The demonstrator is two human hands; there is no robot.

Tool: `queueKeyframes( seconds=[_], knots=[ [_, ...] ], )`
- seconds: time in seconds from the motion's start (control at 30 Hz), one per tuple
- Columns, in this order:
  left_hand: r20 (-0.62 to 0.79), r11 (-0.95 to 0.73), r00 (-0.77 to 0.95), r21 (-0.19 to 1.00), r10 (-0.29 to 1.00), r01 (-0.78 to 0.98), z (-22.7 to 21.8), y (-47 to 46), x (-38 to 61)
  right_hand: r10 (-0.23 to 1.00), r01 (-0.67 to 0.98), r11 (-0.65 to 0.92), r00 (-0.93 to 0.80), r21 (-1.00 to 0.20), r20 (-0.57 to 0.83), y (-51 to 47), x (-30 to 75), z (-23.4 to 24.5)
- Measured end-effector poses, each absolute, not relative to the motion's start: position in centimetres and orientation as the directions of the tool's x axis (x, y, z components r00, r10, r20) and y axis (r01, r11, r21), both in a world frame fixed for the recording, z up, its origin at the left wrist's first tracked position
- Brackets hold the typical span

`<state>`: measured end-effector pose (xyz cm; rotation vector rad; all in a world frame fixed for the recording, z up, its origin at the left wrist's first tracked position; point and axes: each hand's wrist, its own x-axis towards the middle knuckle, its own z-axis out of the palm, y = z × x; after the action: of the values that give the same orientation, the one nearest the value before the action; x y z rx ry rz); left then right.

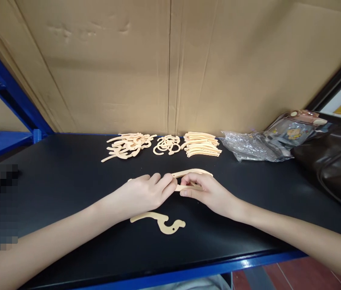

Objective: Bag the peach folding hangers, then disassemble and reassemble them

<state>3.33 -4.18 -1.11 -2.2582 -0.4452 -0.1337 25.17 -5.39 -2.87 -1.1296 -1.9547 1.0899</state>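
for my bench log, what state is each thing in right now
Left hand: curled, grip hidden
Right hand: pinching the lower strip
Lower strip: held, partly covered
Upper strip: partly covered; cannot tell if held
Hooked piece: flat on the table, not held
Left pile: jumbled
Middle pile: jumbled
Right pile: roughly aligned
Clear plastic bag: crumpled
Dark bag: creased
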Motion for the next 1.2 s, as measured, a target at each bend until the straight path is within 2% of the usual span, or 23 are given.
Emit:
queueKeyframes(
  seconds=[0.23, 0.43, 0.63, 0.77, 1.0, 1.2],
  knots=[
    [0.230, -0.584, 0.917, -0.714, 0.325, 0.386, -1.8, -4.6, 3.0, 0.898, 0.338, 0.251, -0.431, -0.907, 0.088, -5.3, 25.0, -1.9],
    [0.227, -0.621, 0.966, -0.741, 0.125, 0.255, -1.4, -4.9, 3.3, 0.839, 0.319, 0.208, -0.544, -0.925, 0.002, -4.9, 25.4, -1.4],
    [0.233, -0.567, 0.971, -0.794, 0.048, 0.218, -1.3, -5.0, 3.8, 0.801, 0.389, 0.204, -0.594, -0.898, -0.076, -5.0, 25.9, -0.8],
    [0.244, -0.541, 0.967, -0.804, 0.077, 0.246, -1.4, -5.2, 3.9, 0.831, 0.407, 0.219, -0.554, -0.887, -0.050, -4.8, 25.9, -1.1],
    [0.253, -0.435, 0.945, -0.842, 0.207, 0.320, -1.7, -5.6, 4.5, 0.906, 0.299, 0.103, -0.423, -0.949, -0.035, -4.4, 25.4, -2.3],
    [0.285, -0.430, 0.919, -0.818, 0.274, 0.382, -1.9, -6.3, 5.2, 0.890, 0.276, 0.100, -0.455, -0.956, -0.038, -4.4, 25.3, -1.9]
  ],
)
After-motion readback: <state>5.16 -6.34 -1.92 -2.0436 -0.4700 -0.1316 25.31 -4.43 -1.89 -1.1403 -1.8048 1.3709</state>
